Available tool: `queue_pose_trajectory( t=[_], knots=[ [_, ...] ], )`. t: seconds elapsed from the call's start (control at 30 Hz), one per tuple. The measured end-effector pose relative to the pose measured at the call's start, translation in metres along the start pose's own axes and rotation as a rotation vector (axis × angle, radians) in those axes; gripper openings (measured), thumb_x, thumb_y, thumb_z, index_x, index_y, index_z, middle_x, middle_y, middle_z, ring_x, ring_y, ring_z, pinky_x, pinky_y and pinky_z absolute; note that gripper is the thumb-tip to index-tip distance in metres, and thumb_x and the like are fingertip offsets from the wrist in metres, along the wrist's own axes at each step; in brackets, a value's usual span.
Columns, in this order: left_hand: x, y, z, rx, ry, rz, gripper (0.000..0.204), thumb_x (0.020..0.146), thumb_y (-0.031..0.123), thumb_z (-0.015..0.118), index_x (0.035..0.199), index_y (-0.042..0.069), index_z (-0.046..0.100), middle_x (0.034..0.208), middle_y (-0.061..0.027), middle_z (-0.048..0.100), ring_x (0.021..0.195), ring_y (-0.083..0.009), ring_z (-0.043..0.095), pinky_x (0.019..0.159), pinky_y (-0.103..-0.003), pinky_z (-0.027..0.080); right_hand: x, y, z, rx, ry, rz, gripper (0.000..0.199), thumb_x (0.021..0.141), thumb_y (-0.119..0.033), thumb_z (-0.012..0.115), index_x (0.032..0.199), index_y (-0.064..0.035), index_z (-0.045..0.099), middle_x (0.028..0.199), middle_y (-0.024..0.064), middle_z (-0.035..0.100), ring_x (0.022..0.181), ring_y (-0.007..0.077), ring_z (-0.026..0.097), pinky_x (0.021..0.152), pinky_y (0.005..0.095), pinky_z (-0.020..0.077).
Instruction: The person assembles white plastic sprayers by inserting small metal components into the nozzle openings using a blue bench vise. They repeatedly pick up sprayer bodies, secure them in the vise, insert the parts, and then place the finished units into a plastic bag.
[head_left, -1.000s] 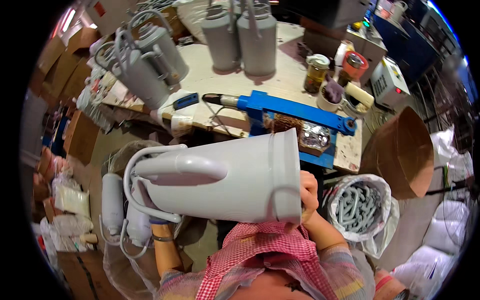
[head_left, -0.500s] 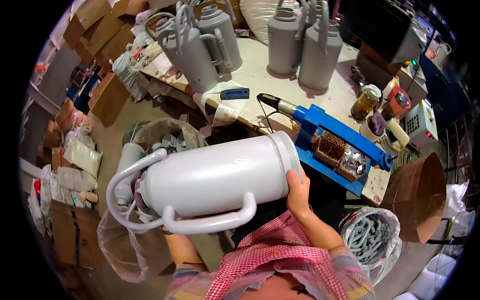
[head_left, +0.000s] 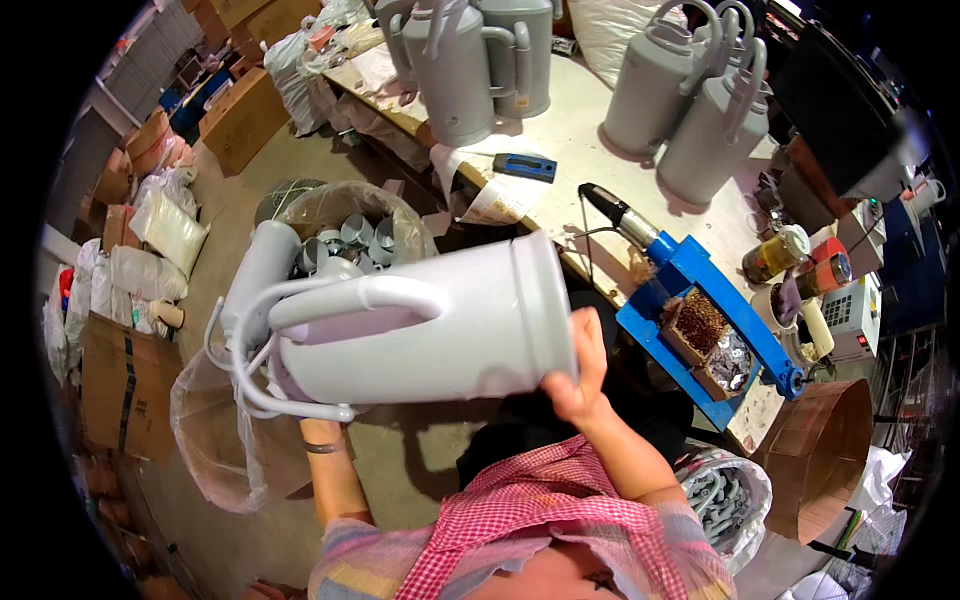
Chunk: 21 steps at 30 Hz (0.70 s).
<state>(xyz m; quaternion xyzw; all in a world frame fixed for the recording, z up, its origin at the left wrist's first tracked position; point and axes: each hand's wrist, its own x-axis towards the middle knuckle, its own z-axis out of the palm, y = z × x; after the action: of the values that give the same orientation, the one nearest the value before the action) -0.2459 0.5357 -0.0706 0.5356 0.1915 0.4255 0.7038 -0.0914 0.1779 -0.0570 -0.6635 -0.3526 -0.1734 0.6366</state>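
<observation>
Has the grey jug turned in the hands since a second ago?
Yes. The jug has rolled about its long axis: its side handle faces up again, toward the workbench, after pointing down toward the person half a second ago.

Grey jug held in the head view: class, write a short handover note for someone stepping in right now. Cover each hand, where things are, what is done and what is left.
Right hand: grips the base rim of the grey jug, which lies on its side in the air, handles towards the left.
Left hand: hidden behind the jug's top end; only the wrist shows below it, so its grip cannot be seen.
Around: more grey jugs stand upright on the bench; a blue jig sits at the bench edge; a bag of grey parts is on the floor behind the jug.
Done: cannot tell.
Left: the held jug is not yet set down.
</observation>
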Motion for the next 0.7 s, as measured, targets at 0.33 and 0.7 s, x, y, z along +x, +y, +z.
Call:
queue_pose_trajectory(
  t=[0.33,0.7],
  knots=[
    [-0.024,0.054,0.027,0.563,0.134,0.608,0.064,0.098,0.032,0.059,0.153,0.009,0.034,0.153,-0.0187,0.045,0.135,-0.0332,0.051,0.113,-0.050,0.047,0.058,0.039,0.022,0.699,0.216,0.757,0.057,0.105,-0.045,0.035,0.149,-0.0122,0.050,0.148,0.0097,0.052,0.138,0.0228,0.045,0.116,0.0381,0.0338],
    [-0.013,0.021,-0.033,0.485,0.096,0.498,0.077,0.093,0.045,0.067,0.153,0.008,0.035,0.145,-0.0214,0.052,0.130,-0.0331,0.056,0.107,-0.048,0.050,0.080,0.087,0.062,0.838,-0.060,0.991,0.081,0.104,-0.068,0.023,0.165,-0.0144,0.017,0.172,0.0115,0.013,0.157,0.0253,0.012,0.127,0.0416,0.0091]
  ],
)
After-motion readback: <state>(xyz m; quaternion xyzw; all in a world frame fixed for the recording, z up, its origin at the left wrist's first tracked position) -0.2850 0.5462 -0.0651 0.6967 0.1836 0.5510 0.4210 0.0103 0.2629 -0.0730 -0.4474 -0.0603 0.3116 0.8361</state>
